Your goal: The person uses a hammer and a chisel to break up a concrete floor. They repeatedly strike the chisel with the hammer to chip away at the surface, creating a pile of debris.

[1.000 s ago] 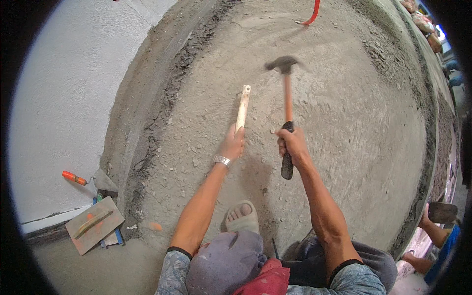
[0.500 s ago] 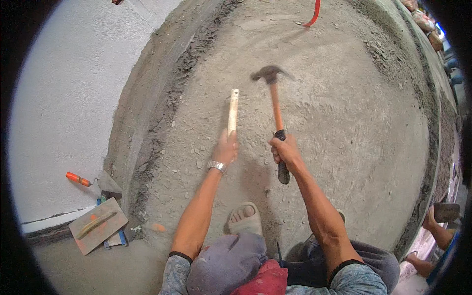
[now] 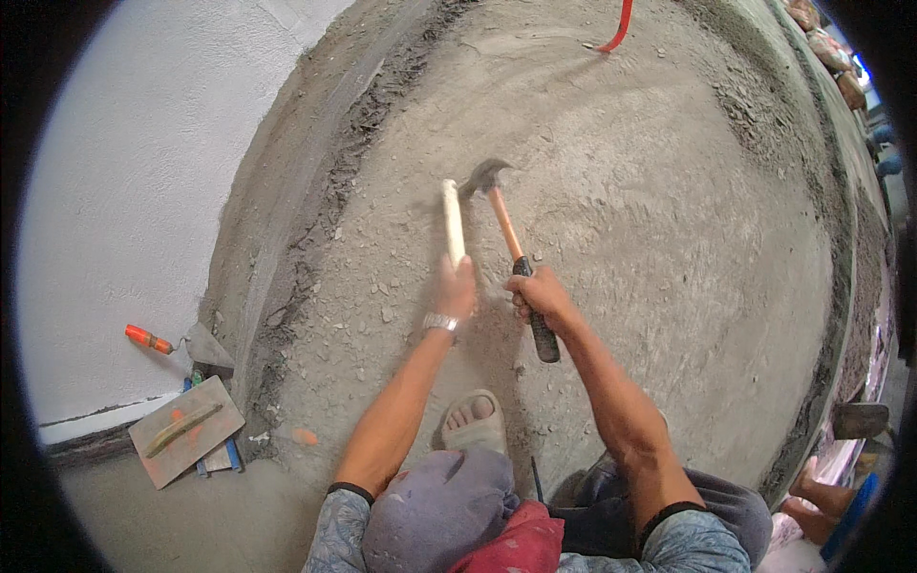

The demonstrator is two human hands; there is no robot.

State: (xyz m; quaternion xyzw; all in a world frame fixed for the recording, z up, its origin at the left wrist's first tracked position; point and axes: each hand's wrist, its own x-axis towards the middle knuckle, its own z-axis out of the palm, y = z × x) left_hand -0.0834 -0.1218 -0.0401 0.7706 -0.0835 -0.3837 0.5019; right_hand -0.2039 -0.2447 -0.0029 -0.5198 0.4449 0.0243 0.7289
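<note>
My left hand [image 3: 458, 289] is closed round the lower end of a cream-coloured rod-shaped handle [image 3: 453, 224], which points away from me just above the concrete floor. A silver watch sits on that wrist. In my right hand [image 3: 543, 294] is a claw hammer [image 3: 507, 226] with an orange shaft and black grip, held by the grip. Its dark head is slightly blurred and lies right beside the far end of the handle; whether they touch I cannot tell. Whatever lies beyond the fingers of my left hand is hidden.
Rough grey concrete [image 3: 650, 286] with loose chips spreads around my hands. At the left, by the white wall [image 3: 143, 191], lie a plastering float [image 3: 186, 432] and an orange-handled trowel [image 3: 150, 339]. A red curved bar [image 3: 622, 29] stands at the far side. Another person's feet [image 3: 818, 497] show at lower right.
The hammer head has swung left and toward me, up to the handle's far end. My left hand has shifted slightly right, and the handle's tilt has changed.
</note>
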